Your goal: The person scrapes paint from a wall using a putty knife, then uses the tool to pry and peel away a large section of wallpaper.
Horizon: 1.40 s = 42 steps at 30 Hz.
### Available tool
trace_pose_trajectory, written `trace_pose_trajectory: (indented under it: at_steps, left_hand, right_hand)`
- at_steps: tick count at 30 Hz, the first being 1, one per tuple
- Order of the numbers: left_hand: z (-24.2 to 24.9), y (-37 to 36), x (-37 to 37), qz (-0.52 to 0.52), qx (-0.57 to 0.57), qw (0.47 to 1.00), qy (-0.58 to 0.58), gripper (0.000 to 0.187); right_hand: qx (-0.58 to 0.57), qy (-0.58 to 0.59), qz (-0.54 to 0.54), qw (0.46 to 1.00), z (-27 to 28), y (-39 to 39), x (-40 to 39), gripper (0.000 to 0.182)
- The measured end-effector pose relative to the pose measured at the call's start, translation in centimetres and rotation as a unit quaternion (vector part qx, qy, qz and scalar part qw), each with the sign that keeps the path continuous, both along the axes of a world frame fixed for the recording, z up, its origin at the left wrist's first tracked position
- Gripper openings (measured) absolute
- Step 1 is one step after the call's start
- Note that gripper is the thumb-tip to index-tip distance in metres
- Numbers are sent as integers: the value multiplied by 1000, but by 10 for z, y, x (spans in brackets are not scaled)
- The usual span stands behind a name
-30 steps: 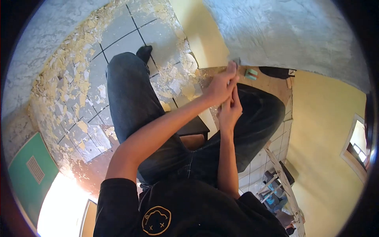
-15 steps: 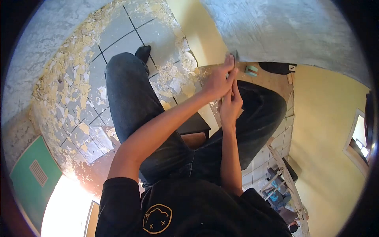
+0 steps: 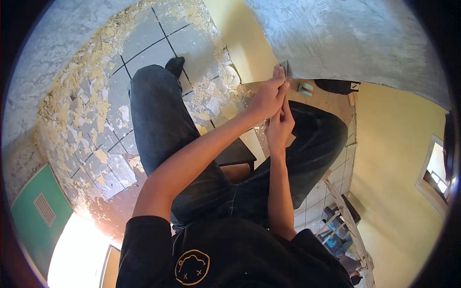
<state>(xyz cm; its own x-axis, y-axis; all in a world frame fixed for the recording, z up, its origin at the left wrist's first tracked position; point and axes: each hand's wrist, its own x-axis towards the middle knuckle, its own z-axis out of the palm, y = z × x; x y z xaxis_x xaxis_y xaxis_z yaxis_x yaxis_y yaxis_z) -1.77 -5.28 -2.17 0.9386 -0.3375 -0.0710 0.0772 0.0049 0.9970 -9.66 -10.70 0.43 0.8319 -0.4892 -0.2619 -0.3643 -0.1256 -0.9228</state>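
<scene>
From my head view, left hand [image 3: 268, 98] and right hand [image 3: 280, 130] close tightly around a flat, grey metal-bladed scraper [image 3: 286, 68], its handle mostly hidden, the thin blade at the mottled grey wall's [image 3: 336, 43] lower edge.

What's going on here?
A person in dark jeans and a black T-shirt has the left hand and right hand closed together on a hand tool with a thin grey metal blade. The blade is at the lower border between a yellow wall patch and a bare grey wall surface. Pale yellow and white flakes litter the grey tiled floor.
</scene>
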Motion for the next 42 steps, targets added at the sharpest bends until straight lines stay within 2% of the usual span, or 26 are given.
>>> trace_pose_trajectory:
  at_steps: [1, 2, 4, 6, 8, 12, 14, 16, 18, 20, 21, 22, 23, 24, 26, 27, 28, 30, 31, 32, 33, 34, 36, 37, 39, 42]
  left_hand:
    - [27, 14, 1, -83, -11, 990, 117, 42]
    - [22, 10, -3, -80, -9, 990, 113, 42]
    - [14, 2, -9, 69, -12, 983, -170, 36]
    - [-1, 1, -5, 15, 5, 993, -118, 39]
    - [-7, -6, -4, 67, -14, 992, -106, 42]
    - [3, -1, -12, 27, -17, 985, -170, 44]
    - [-4, 0, -5, 24, -2, 987, -161, 44]
    - [-4, -2, 2, 57, -27, 992, -105, 44]
    - [0, 0, 1, 19, -48, 997, -61, 44]
    - [-3, -2, -5, 65, 3, 972, -225, 42]
    - [-10, -3, 1, 86, 40, 962, -258, 41]
    - [3, 6, 8, 85, 38, 963, -252, 41]
    - [16, 16, 17, -9, 46, 997, -57, 42]
    - [27, 21, 25, -102, 52, 984, 133, 43]
    - [8, 9, 15, -86, 50, 987, 125, 39]
    - [-4, -3, 4, 30, 32, 997, -69, 37]
    - [-4, -6, 1, 143, 12, 955, -259, 35]
    - [3, 0, 5, 129, 16, 956, -263, 36]
    - [21, 12, 9, 29, 15, 994, -103, 39]
    - [29, 16, 9, -75, 12, 995, 62, 43]
    - [8, 3, 4, 23, -48, 997, -49, 45]
    - [0, 0, -3, 24, -45, 997, -51, 45]
    - [0, 0, -1, 78, 38, 958, -273, 46]
    - [2, 3, 4, 79, 38, 957, -276, 46]
    - [2, 6, 7, 1, -15, 996, -88, 47]
    - [1, 2, 1, 21, -11, 995, -100, 46]
  right_hand:
    - [6, -21, -8, 1000, -1, 2, -4, 43]
    - [7, -25, -4, 1000, 1, 4, -7, 43]
    - [-23, -18, -34, 999, 9, 9, -10, 43]
    - [-78, -19, 0, 997, -21, -7, -10, 43]
    - [-86, -55, 8, 995, -27, -6, -8, 44]
    - [-73, -13, -27, 997, 4, 7, -15, 44]
    - [-68, -61, -12, 996, -21, -2, -9, 43]
    - [-61, -27, -8, 998, -17, 3, -1, 43]
    - [-31, -25, -14, 999, -2, 7, -6, 43]
    - [-37, -35, -37, 998, 9, 12, -9, 42]
    - [-43, -33, -24, 998, -3, 3, -7, 42]
    - [-45, -28, -25, 998, -12, 2, -2, 42]
    - [-38, -25, -10, 999, -20, 0, 6, 42]
    - [-31, -29, 5, 999, -23, 0, 12, 42]
    - [-32, -31, 5, 999, -15, 4, 3, 42]
    - [-22, -28, -14, 999, -2, 9, -3, 42]
    - [-13, -23, -34, 999, 5, 12, -6, 42]
    - [-4, -27, -28, 999, 1, 7, -3, 42]
    - [-5, -35, -20, 999, -9, 4, 1, 43]
    - [-7, -39, -15, 999, -14, 1, -2, 43]
    - [15, -38, -15, 999, -12, 3, -3, 43]
    - [17, -39, -14, 999, -7, 6, -6, 43]
    - [10, -38, -43, 998, 4, 12, -9, 43]
    - [10, -41, -43, 998, -4, 9, -3, 43]
    - [-24, -60, -12, 998, -20, 3, 1, 43]
    - [12, -35, -26, 999, -14, 3, -6, 45]
